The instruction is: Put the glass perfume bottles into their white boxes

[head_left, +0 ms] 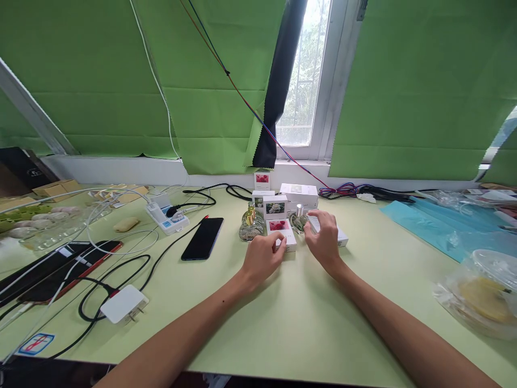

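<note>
My left hand (262, 258) is curled at the near left corner of a flat white box with a red flower picture (279, 226), its fingertips on the box. My right hand (325, 240) bends over another white box (342, 238), thumb and fingers on its left part, hiding much of it. Between the hands and a little behind stands a round glass bottle with a silver cap (299, 220). A glass bottle with a gold neck (251, 226) stands left of the red-flower box. Behind is an upright white-flower box (275, 206).
Behind stand a larger white box (299, 196) and a small red-picture box (262, 181). A black phone (202, 238), power strip (166, 215) and white charger (124, 304) with cables lie left. Blue plastic (428, 223) and a bagged container (484, 296) lie right.
</note>
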The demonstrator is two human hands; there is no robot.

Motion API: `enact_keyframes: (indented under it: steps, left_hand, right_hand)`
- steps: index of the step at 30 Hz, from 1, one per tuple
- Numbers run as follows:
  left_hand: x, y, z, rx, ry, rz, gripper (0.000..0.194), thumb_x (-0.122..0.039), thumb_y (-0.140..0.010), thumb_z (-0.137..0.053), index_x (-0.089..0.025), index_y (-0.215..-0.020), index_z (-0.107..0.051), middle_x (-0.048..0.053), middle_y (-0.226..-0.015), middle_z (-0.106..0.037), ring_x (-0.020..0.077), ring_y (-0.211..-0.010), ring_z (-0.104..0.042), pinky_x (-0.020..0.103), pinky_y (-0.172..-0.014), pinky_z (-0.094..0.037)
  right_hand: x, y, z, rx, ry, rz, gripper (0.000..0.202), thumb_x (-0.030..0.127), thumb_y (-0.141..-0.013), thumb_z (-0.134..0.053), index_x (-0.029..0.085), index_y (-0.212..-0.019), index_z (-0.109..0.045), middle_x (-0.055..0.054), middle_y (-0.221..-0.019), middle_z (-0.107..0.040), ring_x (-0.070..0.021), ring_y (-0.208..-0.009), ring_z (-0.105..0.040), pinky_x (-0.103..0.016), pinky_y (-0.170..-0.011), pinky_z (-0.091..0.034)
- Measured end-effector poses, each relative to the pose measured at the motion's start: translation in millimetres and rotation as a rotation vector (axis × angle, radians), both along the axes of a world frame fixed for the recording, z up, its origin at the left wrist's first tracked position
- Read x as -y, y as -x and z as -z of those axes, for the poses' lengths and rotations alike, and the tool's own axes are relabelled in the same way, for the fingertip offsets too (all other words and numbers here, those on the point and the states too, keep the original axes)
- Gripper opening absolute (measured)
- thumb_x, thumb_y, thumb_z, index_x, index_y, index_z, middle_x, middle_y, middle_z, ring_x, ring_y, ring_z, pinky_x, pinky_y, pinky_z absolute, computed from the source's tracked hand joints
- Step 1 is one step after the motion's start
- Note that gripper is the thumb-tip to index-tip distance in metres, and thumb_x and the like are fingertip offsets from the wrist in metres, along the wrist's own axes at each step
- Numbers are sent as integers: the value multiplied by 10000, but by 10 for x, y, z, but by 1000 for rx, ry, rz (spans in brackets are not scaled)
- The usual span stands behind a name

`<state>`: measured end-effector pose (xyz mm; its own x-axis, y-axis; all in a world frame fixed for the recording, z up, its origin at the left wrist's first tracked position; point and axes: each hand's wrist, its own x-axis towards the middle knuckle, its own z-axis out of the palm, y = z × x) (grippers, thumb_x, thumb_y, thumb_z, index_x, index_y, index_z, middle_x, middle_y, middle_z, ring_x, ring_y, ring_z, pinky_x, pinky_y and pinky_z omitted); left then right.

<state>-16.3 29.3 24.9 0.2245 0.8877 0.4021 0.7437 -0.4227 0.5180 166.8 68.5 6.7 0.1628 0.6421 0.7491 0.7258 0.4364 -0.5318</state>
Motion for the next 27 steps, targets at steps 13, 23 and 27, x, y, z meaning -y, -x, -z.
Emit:
enact_keyframes:
  steps: [13, 23, 27]
  left_hand:
    - [18, -5, -10, -10, 23, 7, 308, -342, -958, -482, -201, -787, -696, -25, -524, -537, 129, -494, -430, 276, -585, -298]
    - [16, 3, -2, -2, 19, 16, 268, -314, -948, -506, -207, -787, -692, -29, -531, -555, 130, -500, -458, 270, -588, -300]
    - [15, 2, 3, 0, 23, 26, 267, -308, -944, -508, -204, -771, -684, -31, -529, -547, 127, -500, -450, 269, -586, -294]
  right_hand:
    - [-211, -235, 158, 143, 331, 305, 362, 276, -834, -548, 169, -1170, -632, -176, -1162, -613, -344, -1067, -554, -459, -915, -443]
    - [-181, -221, 126, 164, 413, 284, 361, 290, -857, -560, 151, -1182, -636, -206, -1181, -610, -369, -1127, -543, -483, -947, -434]
    - [-180, -227, 145, 188, 431, 287, 378, 284, -849, -581, 153, -1201, -625, -208, -1207, -597, -369, -1138, -538, -482, -962, -423]
